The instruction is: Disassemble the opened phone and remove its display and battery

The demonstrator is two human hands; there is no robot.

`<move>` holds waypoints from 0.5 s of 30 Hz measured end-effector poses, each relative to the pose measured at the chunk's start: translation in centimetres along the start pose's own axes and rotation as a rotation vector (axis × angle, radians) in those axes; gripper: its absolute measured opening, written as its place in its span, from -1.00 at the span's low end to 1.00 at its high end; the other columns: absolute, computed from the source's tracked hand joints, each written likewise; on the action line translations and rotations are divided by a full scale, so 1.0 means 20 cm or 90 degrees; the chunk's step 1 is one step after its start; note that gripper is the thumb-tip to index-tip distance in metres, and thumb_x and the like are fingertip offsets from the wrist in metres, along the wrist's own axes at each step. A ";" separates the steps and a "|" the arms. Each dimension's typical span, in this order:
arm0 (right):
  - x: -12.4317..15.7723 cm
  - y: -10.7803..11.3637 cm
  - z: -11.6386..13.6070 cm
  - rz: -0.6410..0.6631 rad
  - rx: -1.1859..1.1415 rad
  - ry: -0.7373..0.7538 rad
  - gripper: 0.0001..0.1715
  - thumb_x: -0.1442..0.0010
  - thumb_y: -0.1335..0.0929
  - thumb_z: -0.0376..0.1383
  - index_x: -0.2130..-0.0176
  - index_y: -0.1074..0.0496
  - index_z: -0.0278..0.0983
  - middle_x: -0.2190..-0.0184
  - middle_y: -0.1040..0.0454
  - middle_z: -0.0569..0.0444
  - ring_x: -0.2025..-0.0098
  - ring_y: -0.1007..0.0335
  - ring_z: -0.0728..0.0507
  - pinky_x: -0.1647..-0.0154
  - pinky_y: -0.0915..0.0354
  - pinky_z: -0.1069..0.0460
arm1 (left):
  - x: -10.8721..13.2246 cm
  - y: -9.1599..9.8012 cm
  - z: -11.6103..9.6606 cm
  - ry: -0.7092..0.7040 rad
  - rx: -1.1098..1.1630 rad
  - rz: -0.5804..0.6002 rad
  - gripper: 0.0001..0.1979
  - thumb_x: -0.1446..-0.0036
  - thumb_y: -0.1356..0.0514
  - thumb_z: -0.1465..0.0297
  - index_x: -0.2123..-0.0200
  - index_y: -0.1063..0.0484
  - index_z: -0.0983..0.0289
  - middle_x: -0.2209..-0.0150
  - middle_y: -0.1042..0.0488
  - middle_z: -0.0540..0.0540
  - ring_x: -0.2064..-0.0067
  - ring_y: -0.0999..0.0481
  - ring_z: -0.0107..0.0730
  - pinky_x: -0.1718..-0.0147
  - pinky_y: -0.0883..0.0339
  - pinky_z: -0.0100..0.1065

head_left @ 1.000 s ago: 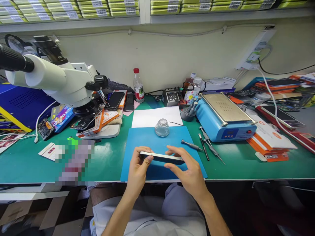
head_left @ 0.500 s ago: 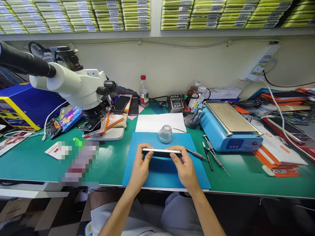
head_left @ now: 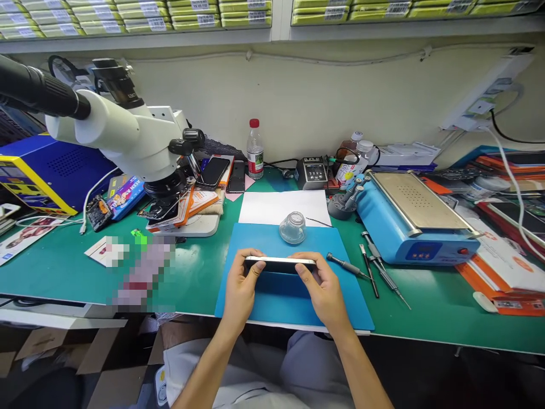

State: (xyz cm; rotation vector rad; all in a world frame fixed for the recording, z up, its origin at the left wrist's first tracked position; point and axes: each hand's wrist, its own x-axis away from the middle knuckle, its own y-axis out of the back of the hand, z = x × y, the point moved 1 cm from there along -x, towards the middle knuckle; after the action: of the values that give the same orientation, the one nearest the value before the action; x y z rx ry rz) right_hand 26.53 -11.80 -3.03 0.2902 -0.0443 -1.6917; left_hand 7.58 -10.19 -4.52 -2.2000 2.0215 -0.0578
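holding a slim phone (head_left: 280, 264) over the blue mat (head_left: 293, 309), we gripped it at both ends. the phone lay level, its long axis running left to right and its thin pale side turned toward us. our left hand (head_left: 239, 291) was closed on the left end, with the thumb pressed on the near edge and the fingers curled behind the far one. our right hand (head_left: 324, 291) was closed on the right end in the same way, thumb in front and fingers wrapped over the far side. neither hand was spread wider than the phone required. we could not tell whether the underside of the phone touched the mat.

a small glass jar (head_left: 292, 227) stood just beyond the phone at the far edge of the mat, touching a white sheet (head_left: 284, 204) behind it. a screwdriver (head_left: 344, 264) lay near our right hand at the right rim of the mat, and two more slender tools (head_left: 380, 272) lay beside it on the green bench (head_left: 426, 309). a blue heating plate (head_left: 415, 227) stood well to the right, a white microscope (head_left: 128, 136) well to the left, and a water bottle (head_left: 255, 149) against the wall.
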 end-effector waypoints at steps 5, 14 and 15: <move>0.02 0.01 -0.01 -0.039 -0.025 -0.037 -0.56 -0.32 -0.43 0.08 0.02 -0.56 -0.18 0.05 -0.60 -0.01 0.09 -0.52 -0.17 0.05 -0.44 -0.01 | 0.00 0.00 0.00 0.041 -0.001 -0.017 -0.69 -0.19 -0.45 0.14 0.14 -0.61 0.21 0.23 -0.58 0.03 0.18 -0.50 -0.32 0.16 -0.34 -0.38; -0.02 0.02 -0.10 -0.178 -0.088 -0.111 -0.43 -0.31 -0.43 0.12 -0.12 -0.49 -0.17 -0.12 -0.53 -0.05 -0.17 -0.45 -0.25 -0.12 -0.41 -0.10 | -0.02 -0.01 0.01 0.210 0.203 0.201 -0.03 -0.16 -0.49 0.16 -0.52 -0.12 0.06 0.21 -0.61 0.03 0.23 -0.58 -0.41 0.18 -0.43 -0.41; -0.02 0.02 -0.10 -0.177 -0.100 -0.119 -0.42 -0.31 -0.42 0.12 -0.13 -0.48 -0.17 -0.11 -0.54 -0.06 -0.18 -0.45 -0.26 -0.12 -0.42 -0.10 | -0.02 -0.01 0.01 0.227 0.235 0.221 -0.05 -0.18 -0.49 0.18 -0.52 -0.12 0.06 0.18 -0.62 0.05 0.19 -0.61 -0.39 0.14 -0.46 -0.39</move>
State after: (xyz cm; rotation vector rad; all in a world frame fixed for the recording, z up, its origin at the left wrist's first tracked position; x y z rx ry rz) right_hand 27.46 -11.27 -4.80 0.0193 -0.0096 -1.9834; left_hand 7.75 -9.79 -4.60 -1.6831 2.3106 -0.7620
